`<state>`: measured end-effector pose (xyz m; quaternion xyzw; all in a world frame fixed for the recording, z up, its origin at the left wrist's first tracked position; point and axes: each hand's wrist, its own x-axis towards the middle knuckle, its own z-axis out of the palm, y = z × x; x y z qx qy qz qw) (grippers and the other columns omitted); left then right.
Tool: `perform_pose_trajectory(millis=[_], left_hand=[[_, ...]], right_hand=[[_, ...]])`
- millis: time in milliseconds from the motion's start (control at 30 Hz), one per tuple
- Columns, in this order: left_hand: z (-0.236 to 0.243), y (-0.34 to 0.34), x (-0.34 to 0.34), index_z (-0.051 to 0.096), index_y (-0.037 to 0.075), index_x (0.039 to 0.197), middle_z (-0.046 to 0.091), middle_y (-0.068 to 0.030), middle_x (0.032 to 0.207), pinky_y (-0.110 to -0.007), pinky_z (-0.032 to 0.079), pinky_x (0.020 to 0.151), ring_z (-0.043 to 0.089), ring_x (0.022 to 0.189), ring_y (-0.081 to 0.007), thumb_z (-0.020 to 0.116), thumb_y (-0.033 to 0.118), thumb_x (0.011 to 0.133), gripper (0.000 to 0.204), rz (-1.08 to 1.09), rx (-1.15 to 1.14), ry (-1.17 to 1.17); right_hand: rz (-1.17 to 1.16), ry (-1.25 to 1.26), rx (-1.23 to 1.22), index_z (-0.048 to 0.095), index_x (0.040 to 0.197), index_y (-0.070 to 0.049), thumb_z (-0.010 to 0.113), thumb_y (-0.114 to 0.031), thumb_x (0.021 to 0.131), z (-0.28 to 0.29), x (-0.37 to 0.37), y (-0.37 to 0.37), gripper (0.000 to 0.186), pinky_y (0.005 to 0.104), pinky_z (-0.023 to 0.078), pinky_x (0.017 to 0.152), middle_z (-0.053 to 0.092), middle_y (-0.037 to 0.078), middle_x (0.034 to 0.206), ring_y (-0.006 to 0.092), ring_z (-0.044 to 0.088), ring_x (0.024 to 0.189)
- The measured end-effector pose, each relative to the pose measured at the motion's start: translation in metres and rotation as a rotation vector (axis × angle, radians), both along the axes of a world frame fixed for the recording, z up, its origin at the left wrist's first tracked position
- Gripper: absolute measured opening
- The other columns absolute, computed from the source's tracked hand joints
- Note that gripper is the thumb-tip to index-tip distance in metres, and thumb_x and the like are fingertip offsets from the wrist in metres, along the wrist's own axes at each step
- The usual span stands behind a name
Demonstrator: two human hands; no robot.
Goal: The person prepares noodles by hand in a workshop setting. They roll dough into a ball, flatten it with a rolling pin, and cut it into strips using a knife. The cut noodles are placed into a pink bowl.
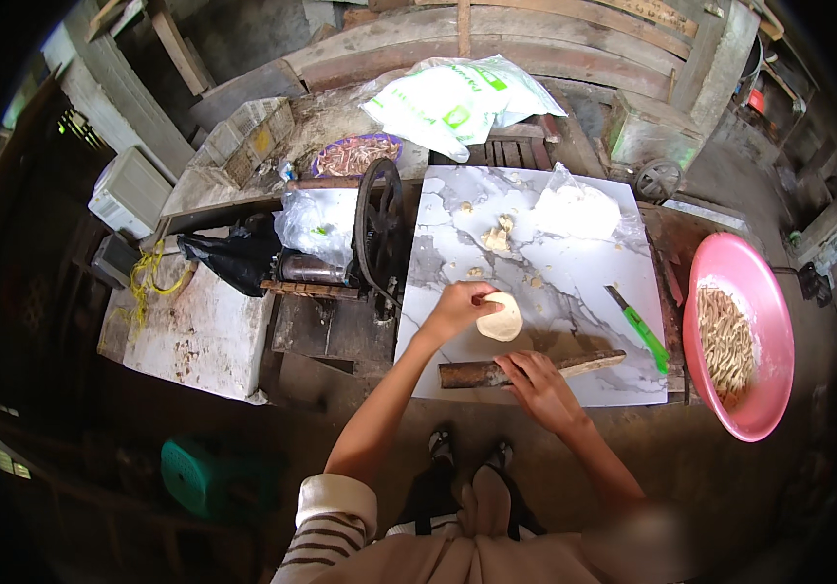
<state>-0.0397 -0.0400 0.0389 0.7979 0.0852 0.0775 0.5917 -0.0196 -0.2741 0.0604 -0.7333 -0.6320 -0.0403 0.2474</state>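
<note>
My left hand (460, 308) is pinching a thin, pale dough round (501, 320) at its left edge, thumb and fingers together; the round hangs just beyond the wooden rod (472, 375), near its middle. My right hand (541, 385) lies over the rod itself, fingers bent across it, though I can't tell whether they are clasped around it or only pressing on it. The rod is darker and thicker at its left end, paler toward its right, and lies along the near edge of the marble-patterned tabletop (443, 238). Just past the rod's right end, a knife with a green handle (645, 340) slants on the same surface, blade pointing away from me and to the left. Well beyond the rod are some ragged dough scraps (498, 235), with smaller crumbs around them, and beyond it to the right sits a clear bag of something white (577, 208). Well to the right of the rod, a pink basin (775, 336) holds a heap of pale, floury strips (724, 341). Beyond the rod to the left stands a machine with a dark iron handwheel (364, 226), clear plastic (309, 232) draped over its body. Farthest beyond the rod are a purple-rimmed tray (400, 149) of reddish-brown strips and a large white bag with green print (472, 97). Behind the rod, well to the left, a green stool (192, 477) stands low in the shade.
</note>
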Motion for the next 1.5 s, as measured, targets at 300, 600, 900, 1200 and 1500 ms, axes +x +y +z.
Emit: perform_pose_trajectory(millis=[300,600,900,1200,1500], left_hand=[[-0.011,-0.004,-0.015,0.060,0.001,0.115,0.060,-0.0198,0.112,-0.039,0.042,0.095,0.054,0.109,-0.0355,0.053,0.024,0.093,0.032,0.321,0.232,-0.130],[-0.021,-0.044,-0.019,0.045,-0.002,0.130,0.043,-0.0196,0.135,-0.060,0.013,0.109,0.025,0.137,-0.0386,0.036,0.034,0.099,0.048,0.556,0.453,0.080],[-0.025,-0.003,0.034,0.045,-0.003,0.129,0.041,-0.0197,0.137,-0.066,0.007,0.106,0.018,0.139,-0.0386,0.036,0.032,0.099,0.047,0.709,0.638,0.094],[-0.025,-0.054,-0.004,0.028,-0.008,0.140,0.029,-0.0217,0.147,-0.061,0.004,0.109,0.012,0.142,-0.0363,0.036,0.029,0.099,0.056,0.622,0.749,0.095],[-0.015,-0.015,0.035,0.022,-0.007,0.142,0.025,-0.0209,0.149,-0.061,0.004,0.109,0.010,0.142,-0.0354,0.033,0.027,0.099,0.056,0.654,0.782,0.070]], right_hand=[[-0.039,0.047,-0.048,0.051,0.125,-0.003,0.064,-0.008,0.079,0.008,0.022,0.004,0.048,0.0419,0.043,0.092,0.050,0.013,0.115,0.0318,0.050,0.107],[-0.058,0.209,-0.062,0.058,0.112,-0.002,0.062,-0.017,0.085,-0.005,0.052,0.030,0.031,0.0408,0.041,0.091,0.051,0.011,0.113,0.0285,0.049,0.104],[-0.578,-0.174,0.111,0.056,0.104,-0.002,0.051,-0.027,0.093,-0.025,0.084,0.109,0.027,0.0489,0.031,0.101,0.050,0.013,0.121,0.0306,0.041,0.121],[-0.536,-0.203,-0.075,0.046,0.131,0.002,0.042,-0.026,0.095,-0.044,0.061,0.077,0.046,0.0496,0.020,0.112,0.040,0.016,0.142,0.0267,0.029,0.138],[-0.591,-0.229,-0.031,0.049,0.129,0.004,0.039,-0.028,0.096,-0.033,0.084,0.107,0.047,0.0496,0.018,0.113,0.042,0.016,0.141,0.0243,0.027,0.139]])
